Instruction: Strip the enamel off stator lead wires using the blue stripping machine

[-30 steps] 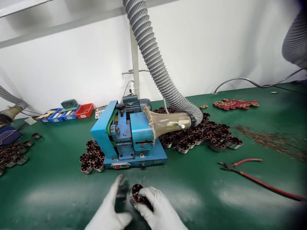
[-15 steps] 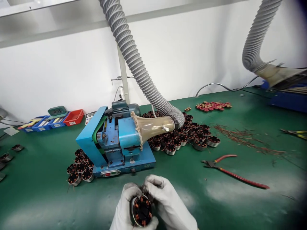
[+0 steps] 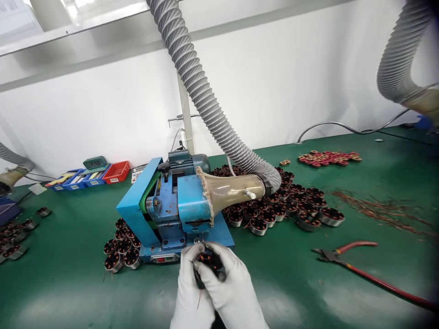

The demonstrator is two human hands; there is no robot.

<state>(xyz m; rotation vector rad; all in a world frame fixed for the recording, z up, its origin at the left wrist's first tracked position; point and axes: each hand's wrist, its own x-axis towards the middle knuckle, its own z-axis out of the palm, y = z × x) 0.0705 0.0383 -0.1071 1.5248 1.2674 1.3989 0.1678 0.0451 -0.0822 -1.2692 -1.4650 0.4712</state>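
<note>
Between my two white-gloved hands is a round motor stator (image 3: 210,261) with a black core and copper windings; fingers cover much of its rim. My left hand (image 3: 189,278) is wrapped round its left side. From the right, my right hand (image 3: 230,279) closes on it, thumb across the front. A thin copper wire hangs below the stator. Just beyond my hands stands a blue belt machine (image 3: 192,194) with a red and green switch and a translucent suction hood (image 3: 235,188) at its right.
Stators (image 3: 258,225) crowd behind and right of the machine; a smaller group (image 3: 124,246) sits at its left. Red-handled cutting pliers (image 3: 363,269) lie at right, near loose wire scraps (image 3: 377,208). Red rings (image 3: 327,158), small bins (image 3: 116,172) and a grey hose (image 3: 206,100) are farther back.
My hands have moved up and closer to the machine with the stator, and my right thumb now lies across its front. The view has shifted left.
</note>
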